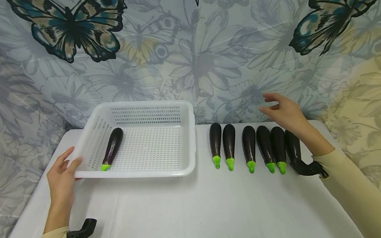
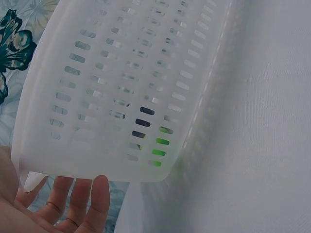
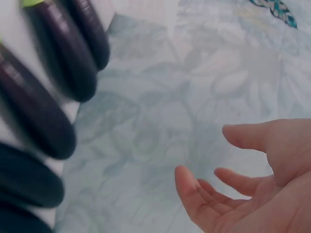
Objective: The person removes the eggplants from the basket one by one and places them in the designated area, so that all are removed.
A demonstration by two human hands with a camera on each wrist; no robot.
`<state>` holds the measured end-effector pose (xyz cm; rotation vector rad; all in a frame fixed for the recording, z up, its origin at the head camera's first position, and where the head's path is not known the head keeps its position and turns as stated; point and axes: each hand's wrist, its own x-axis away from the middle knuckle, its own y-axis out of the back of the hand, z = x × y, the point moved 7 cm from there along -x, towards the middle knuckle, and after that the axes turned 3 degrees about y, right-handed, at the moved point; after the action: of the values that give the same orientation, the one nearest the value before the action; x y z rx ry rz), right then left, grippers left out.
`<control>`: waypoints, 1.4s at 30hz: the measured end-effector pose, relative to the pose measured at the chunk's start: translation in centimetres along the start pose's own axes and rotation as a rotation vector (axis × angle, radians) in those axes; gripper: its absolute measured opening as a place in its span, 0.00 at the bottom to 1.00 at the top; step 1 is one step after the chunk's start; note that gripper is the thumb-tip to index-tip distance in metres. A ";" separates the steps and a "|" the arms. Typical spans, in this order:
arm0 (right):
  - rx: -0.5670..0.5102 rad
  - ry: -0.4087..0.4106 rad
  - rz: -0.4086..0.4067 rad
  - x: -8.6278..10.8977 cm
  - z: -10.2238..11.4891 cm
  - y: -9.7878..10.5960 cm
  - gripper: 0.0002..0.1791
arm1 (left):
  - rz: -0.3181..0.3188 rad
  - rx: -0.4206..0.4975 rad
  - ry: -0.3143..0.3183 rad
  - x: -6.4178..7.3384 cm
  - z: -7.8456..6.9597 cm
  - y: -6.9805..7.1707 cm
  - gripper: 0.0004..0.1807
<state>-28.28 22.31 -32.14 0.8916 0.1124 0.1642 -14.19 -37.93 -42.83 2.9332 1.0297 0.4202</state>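
Observation:
My left hand grips the white plastic basket at its near left corner, thumb over the rim and fingers on the outside of the wall. Inside the basket, at its left end, lies one glossy dark eggplant with a bright green stem end. Its green shows through the slots in the left wrist view. My right hand hovers past the far table edge, fingers loosely spread and holding nothing. Several more eggplants lie in a row below and left of it; the rightmost eggplant is partly hidden by the right wrist.
A white cloth covers the table, which ends just beyond the eggplants. Behind it hangs a floral backdrop with large butterflies. A black wrist mount sticks out from the left sleeve, and another wrist mount from the right.

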 end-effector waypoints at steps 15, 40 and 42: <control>-0.060 0.071 0.021 -2.1 4.9 -2.2 0.32 | -0.009 -0.046 -0.030 -0.1 0.2 0.0 0.27; -0.453 0.073 0.221 -5.2 10.7 -8.1 0.31 | -0.011 -0.023 0.007 0.0 0.0 0.0 0.27; -0.578 0.048 0.290 -5.2 11.7 -9.1 0.31 | -0.011 -0.024 0.011 0.1 0.0 0.0 0.27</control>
<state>-30.60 6.77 -31.85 0.3229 -0.0229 0.4635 -14.16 -37.87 -42.87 2.9066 1.0335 0.4458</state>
